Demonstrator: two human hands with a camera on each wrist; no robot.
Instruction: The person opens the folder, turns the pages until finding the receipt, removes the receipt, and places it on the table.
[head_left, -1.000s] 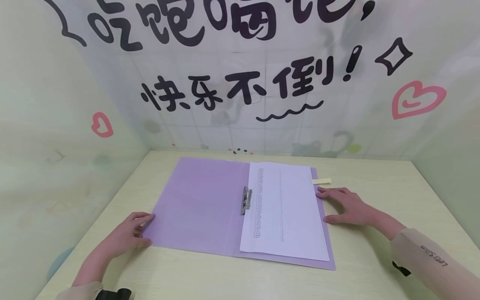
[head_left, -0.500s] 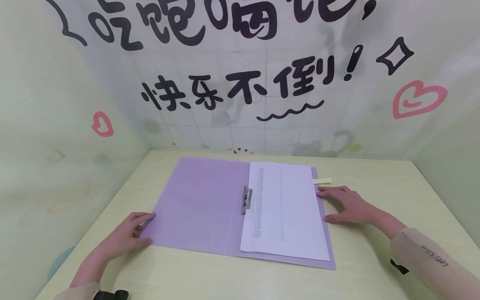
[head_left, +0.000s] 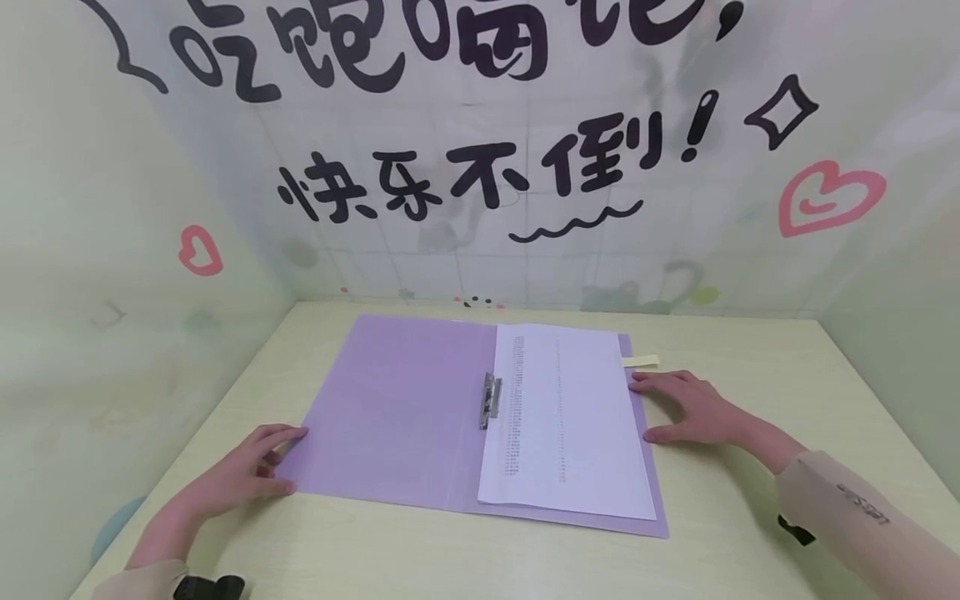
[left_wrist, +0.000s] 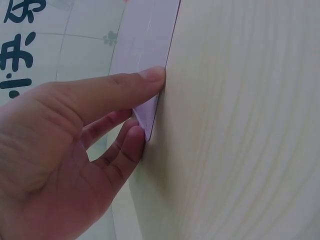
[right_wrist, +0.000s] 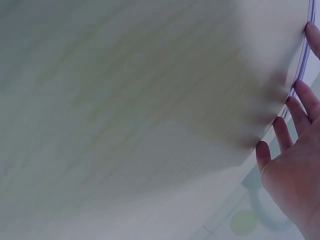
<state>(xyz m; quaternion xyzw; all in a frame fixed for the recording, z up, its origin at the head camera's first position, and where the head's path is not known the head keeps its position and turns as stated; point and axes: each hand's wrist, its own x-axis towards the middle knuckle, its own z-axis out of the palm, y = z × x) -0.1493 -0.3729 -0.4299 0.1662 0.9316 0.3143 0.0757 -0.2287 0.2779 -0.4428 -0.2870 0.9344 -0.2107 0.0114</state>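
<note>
A lilac clip folder (head_left: 390, 408) lies opened flat on the table, its cover to the left. White printed sheets (head_left: 585, 425) lie on its right half, beside a metal clip (head_left: 489, 400) near the spine. My left hand (head_left: 243, 471) is at the folder's front left corner; in the left wrist view the thumb (left_wrist: 152, 75) lies over the front edge and the curled fingers are beyond the corner, which sits between them. On the other side my right hand (head_left: 693, 410) rests with spread fingertips against the folder's right edge.
A pale yellow tab (head_left: 641, 361) sticks out past the folder's right edge, just behind my right hand. The light wood table (head_left: 360, 550) ends at a back wall (head_left: 480, 275) printed with black characters and pink hearts. Side walls stand at left and right.
My left thumb has shifted slightly left along the folder's front corner. The whole head view has drifted a little; the folder, sheets and right hand keep their places.
</note>
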